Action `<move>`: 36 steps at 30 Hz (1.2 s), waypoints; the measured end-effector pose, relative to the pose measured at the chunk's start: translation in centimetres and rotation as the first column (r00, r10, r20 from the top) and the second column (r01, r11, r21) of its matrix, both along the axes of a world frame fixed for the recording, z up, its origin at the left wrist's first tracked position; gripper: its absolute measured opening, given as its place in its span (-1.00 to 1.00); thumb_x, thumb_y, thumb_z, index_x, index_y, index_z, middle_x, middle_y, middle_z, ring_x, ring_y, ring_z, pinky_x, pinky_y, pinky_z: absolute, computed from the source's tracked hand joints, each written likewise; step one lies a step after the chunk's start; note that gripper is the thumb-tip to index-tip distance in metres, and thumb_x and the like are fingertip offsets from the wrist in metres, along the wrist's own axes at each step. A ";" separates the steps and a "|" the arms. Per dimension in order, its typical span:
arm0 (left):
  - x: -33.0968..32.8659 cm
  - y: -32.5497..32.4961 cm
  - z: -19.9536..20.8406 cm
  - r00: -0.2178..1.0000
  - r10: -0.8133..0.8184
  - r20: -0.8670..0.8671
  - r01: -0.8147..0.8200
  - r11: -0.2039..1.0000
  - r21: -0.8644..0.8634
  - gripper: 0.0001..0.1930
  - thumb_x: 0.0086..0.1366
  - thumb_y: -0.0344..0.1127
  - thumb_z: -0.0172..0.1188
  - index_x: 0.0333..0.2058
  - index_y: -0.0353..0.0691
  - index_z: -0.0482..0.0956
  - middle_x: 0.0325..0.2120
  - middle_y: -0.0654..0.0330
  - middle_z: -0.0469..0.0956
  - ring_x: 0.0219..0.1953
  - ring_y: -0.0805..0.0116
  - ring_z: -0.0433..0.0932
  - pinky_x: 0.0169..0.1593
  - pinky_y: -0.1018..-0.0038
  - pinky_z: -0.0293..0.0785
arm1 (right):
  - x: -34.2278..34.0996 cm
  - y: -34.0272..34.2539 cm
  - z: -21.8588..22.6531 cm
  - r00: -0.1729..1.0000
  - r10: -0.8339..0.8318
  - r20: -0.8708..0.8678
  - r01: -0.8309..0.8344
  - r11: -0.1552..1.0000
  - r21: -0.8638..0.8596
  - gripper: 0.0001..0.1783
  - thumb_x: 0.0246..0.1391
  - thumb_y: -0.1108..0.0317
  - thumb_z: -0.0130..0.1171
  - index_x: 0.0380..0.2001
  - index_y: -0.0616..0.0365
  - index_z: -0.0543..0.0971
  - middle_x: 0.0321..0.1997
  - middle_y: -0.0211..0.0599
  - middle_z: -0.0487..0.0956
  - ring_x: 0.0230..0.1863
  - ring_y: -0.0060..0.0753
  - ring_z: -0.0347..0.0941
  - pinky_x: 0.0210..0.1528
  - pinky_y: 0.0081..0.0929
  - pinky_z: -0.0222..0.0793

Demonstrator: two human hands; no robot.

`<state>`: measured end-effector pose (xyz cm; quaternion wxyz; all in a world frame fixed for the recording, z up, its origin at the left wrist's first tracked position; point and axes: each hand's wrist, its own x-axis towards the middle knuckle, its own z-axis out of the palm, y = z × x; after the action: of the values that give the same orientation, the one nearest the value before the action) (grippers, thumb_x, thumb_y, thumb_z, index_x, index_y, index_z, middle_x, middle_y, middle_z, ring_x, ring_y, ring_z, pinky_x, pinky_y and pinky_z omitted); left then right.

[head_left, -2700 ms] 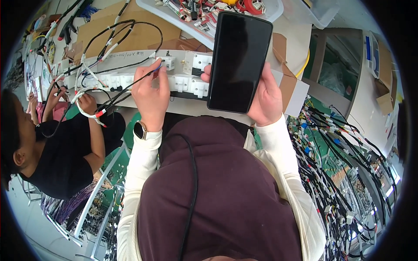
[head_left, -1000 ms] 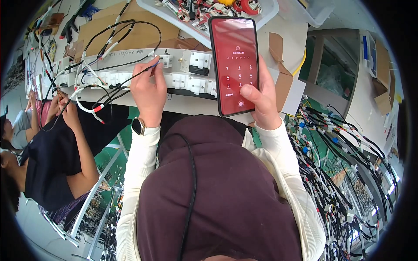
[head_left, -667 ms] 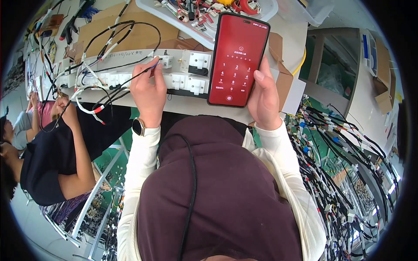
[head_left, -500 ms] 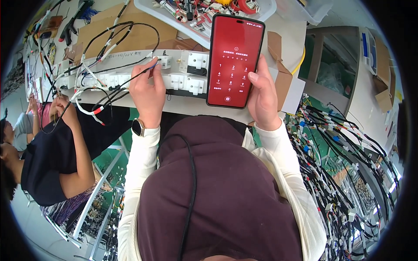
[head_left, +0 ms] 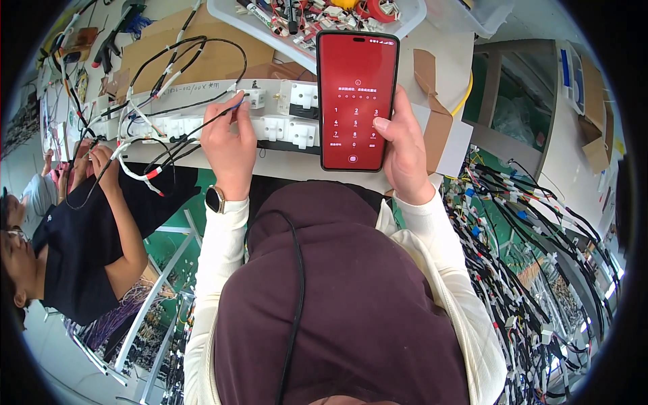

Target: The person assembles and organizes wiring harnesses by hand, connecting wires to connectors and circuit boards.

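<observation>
My right hand is wrapped round the right edge of a smartphone, with its thumb over the lower part of the screen. The phone stands nearly upright, showing a red lock screen with a number keypad. My left hand, a watch on its wrist, pinches a thin black wire with a blue section at the fingertips. Just beside those fingertips sits a small white connector block on the white fixture board. Whether the wire's end touches the block is hidden. More white blocks line the board, partly behind the phone.
Looped black and white cables lie over the board's left half. A bin of small connectors stands at the back. To the right, a cardboard flap and a dense hanging bundle of cables. A co-worker handles wires at the left.
The phone has shifted slightly left and down and tilts less. My left hand stays pinched on the wire in nearly the same spot. The co-worker's head and hands have moved.
</observation>
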<state>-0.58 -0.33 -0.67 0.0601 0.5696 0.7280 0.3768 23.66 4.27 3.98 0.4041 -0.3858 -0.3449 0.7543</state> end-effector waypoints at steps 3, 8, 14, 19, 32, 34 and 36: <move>0.0 0.0 0.1 1.000 -0.008 -0.011 0.008 1.000 0.002 -0.86 0.22 -0.51 0.24 -0.23 -0.34 0.68 -0.40 0.07 0.57 -0.43 0.17 0.58 -0.38 0.40 0.48 | 0.0 0.0 -0.1 1.000 -0.004 0.000 0.004 1.000 0.030 -0.31 0.10 0.31 0.00 0.29 0.31 0.17 0.24 -0.14 0.39 0.23 -0.36 0.36 0.29 -0.40 0.22; 0.0 0.1 0.1 1.000 -0.006 -0.003 0.006 1.000 0.003 -0.86 0.22 -0.51 0.24 -0.23 -0.35 0.68 -0.41 0.06 0.57 -0.44 0.16 0.57 -0.38 0.39 0.47 | -0.1 0.0 0.1 1.000 -0.004 0.004 0.003 0.999 0.037 -0.26 0.05 0.33 0.03 0.31 0.31 0.16 0.23 -0.13 0.39 0.23 -0.35 0.36 0.28 -0.41 0.23; 0.0 0.1 0.2 1.000 -0.007 -0.014 0.007 1.000 0.006 -0.86 0.22 -0.51 0.24 -0.24 -0.36 0.68 -0.42 0.05 0.57 -0.44 0.14 0.56 -0.39 0.38 0.47 | 0.2 0.0 0.5 0.994 0.045 0.104 -0.053 0.996 0.074 -0.24 0.01 0.34 0.05 0.31 0.32 0.17 0.23 -0.15 0.40 0.24 -0.35 0.36 0.29 -0.40 0.24; 0.0 0.1 0.1 1.000 -0.004 0.004 0.004 1.000 0.003 -0.86 0.22 -0.51 0.25 -0.25 -0.35 0.68 -0.42 0.05 0.58 -0.44 0.14 0.57 -0.38 0.37 0.47 | 0.3 0.4 0.1 0.997 -0.059 -0.051 0.053 0.993 -0.106 -0.33 0.10 0.33 -0.01 0.29 0.30 0.20 0.23 -0.17 0.40 0.24 -0.37 0.36 0.28 -0.40 0.25; 0.1 0.0 0.1 1.000 0.002 -0.006 -0.002 1.000 -0.002 -0.87 0.23 -0.50 0.24 -0.24 -0.33 0.68 -0.41 0.07 0.58 -0.43 0.16 0.57 -0.36 0.39 0.47 | -0.3 0.3 0.0 0.986 -0.047 0.158 0.048 0.999 -0.005 -0.35 -0.01 0.40 0.31 0.15 0.26 0.32 0.03 -0.27 0.54 0.00 -0.51 0.48 0.12 -0.50 0.34; 0.1 0.0 0.1 1.000 0.008 -0.003 -0.008 1.000 -0.003 -0.87 0.23 -0.50 0.24 -0.24 -0.32 0.68 -0.41 0.07 0.58 -0.43 0.17 0.57 -0.37 0.39 0.47 | -0.3 0.5 0.2 0.990 -0.060 0.126 0.064 0.998 -0.029 -0.35 -0.02 0.41 0.31 0.15 0.26 0.33 0.02 -0.28 0.55 -0.01 -0.52 0.48 0.11 -0.50 0.35; 0.0 0.0 0.1 1.000 -0.001 -0.003 0.001 1.000 0.009 -0.87 0.23 -0.50 0.24 -0.24 -0.32 0.68 -0.41 0.08 0.57 -0.43 0.17 0.57 -0.37 0.40 0.47 | -0.3 0.5 0.2 0.993 -0.073 0.094 0.078 0.996 -0.052 -0.35 -0.03 0.43 0.32 0.14 0.26 0.33 0.01 -0.29 0.55 -0.02 -0.53 0.48 0.10 -0.51 0.36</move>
<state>-0.53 -0.30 -0.59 0.0568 0.5709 0.7259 0.3794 23.35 4.82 4.21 0.4052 -0.4440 -0.3268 0.7293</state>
